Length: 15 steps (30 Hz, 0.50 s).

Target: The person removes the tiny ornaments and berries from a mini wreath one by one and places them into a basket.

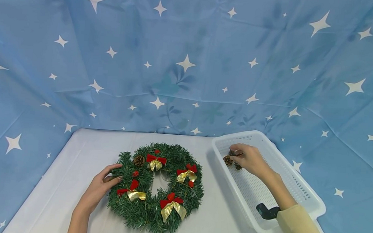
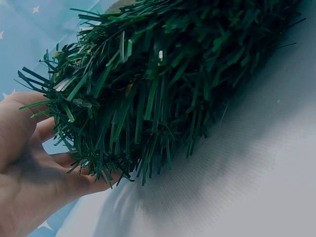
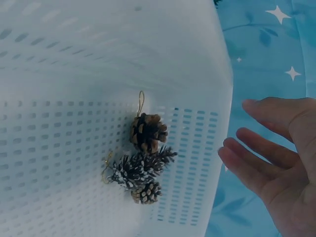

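A green Christmas wreath [image 1: 128,206] lies on the table, with red-and-gold bows and a pinecone [image 1: 138,160] on it. My left hand [image 1: 102,182] grips its left outer edge; in the left wrist view the fingertips [image 2: 96,183] are partly buried in the foliage. My right hand [image 1: 250,161] reaches over the far end of a white basket [image 1: 217,153]. Its fingers are spread and hold nothing in the right wrist view. Beneath it in the basket lie a pinecone [image 3: 148,132] with a gold loop, a dark frosted sprig [image 3: 133,170] and a smaller pinecone [image 3: 146,193].
The basket has perforated walls and raised rims, and stands on the right of the white-covered table [image 1: 90,143]. A blue star-patterned cloth [image 1: 188,85] hangs behind and along both sides. A black device [image 1: 268,211] sits at my right wrist.
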Available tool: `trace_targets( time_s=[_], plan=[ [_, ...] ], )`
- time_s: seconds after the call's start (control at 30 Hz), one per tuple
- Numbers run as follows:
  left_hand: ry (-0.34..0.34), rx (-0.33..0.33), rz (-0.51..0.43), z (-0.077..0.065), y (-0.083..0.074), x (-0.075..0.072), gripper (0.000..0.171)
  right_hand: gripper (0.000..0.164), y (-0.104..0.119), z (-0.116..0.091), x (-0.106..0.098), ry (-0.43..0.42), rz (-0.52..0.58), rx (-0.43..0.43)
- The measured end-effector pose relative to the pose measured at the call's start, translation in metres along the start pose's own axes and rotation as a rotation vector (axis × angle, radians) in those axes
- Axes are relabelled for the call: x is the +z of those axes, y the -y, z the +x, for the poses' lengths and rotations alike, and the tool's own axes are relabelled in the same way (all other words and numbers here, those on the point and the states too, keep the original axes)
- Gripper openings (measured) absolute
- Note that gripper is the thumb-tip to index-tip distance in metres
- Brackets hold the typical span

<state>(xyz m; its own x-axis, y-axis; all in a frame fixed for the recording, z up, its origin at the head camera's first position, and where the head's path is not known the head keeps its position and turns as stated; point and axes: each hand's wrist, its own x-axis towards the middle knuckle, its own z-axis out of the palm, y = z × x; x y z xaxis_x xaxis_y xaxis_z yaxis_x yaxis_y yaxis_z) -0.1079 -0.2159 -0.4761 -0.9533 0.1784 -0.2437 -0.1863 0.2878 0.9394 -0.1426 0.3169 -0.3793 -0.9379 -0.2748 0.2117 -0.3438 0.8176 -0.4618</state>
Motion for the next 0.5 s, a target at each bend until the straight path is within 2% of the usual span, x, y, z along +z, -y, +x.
trace_targets(
  time_s=[0.27,0.5],
  plan=[
    [-0.002,-0.002,-0.002,0.000,0.000,0.000,0.066,0.028,0.014,0.004,-0.001,-0.013,-0.015,-0.050],
    [0.002,0.003,-0.006,0.000,-0.001,0.000,0.066,0.030,0.026,0.006,0.001,-0.008,0.047,-0.066]
  ],
)
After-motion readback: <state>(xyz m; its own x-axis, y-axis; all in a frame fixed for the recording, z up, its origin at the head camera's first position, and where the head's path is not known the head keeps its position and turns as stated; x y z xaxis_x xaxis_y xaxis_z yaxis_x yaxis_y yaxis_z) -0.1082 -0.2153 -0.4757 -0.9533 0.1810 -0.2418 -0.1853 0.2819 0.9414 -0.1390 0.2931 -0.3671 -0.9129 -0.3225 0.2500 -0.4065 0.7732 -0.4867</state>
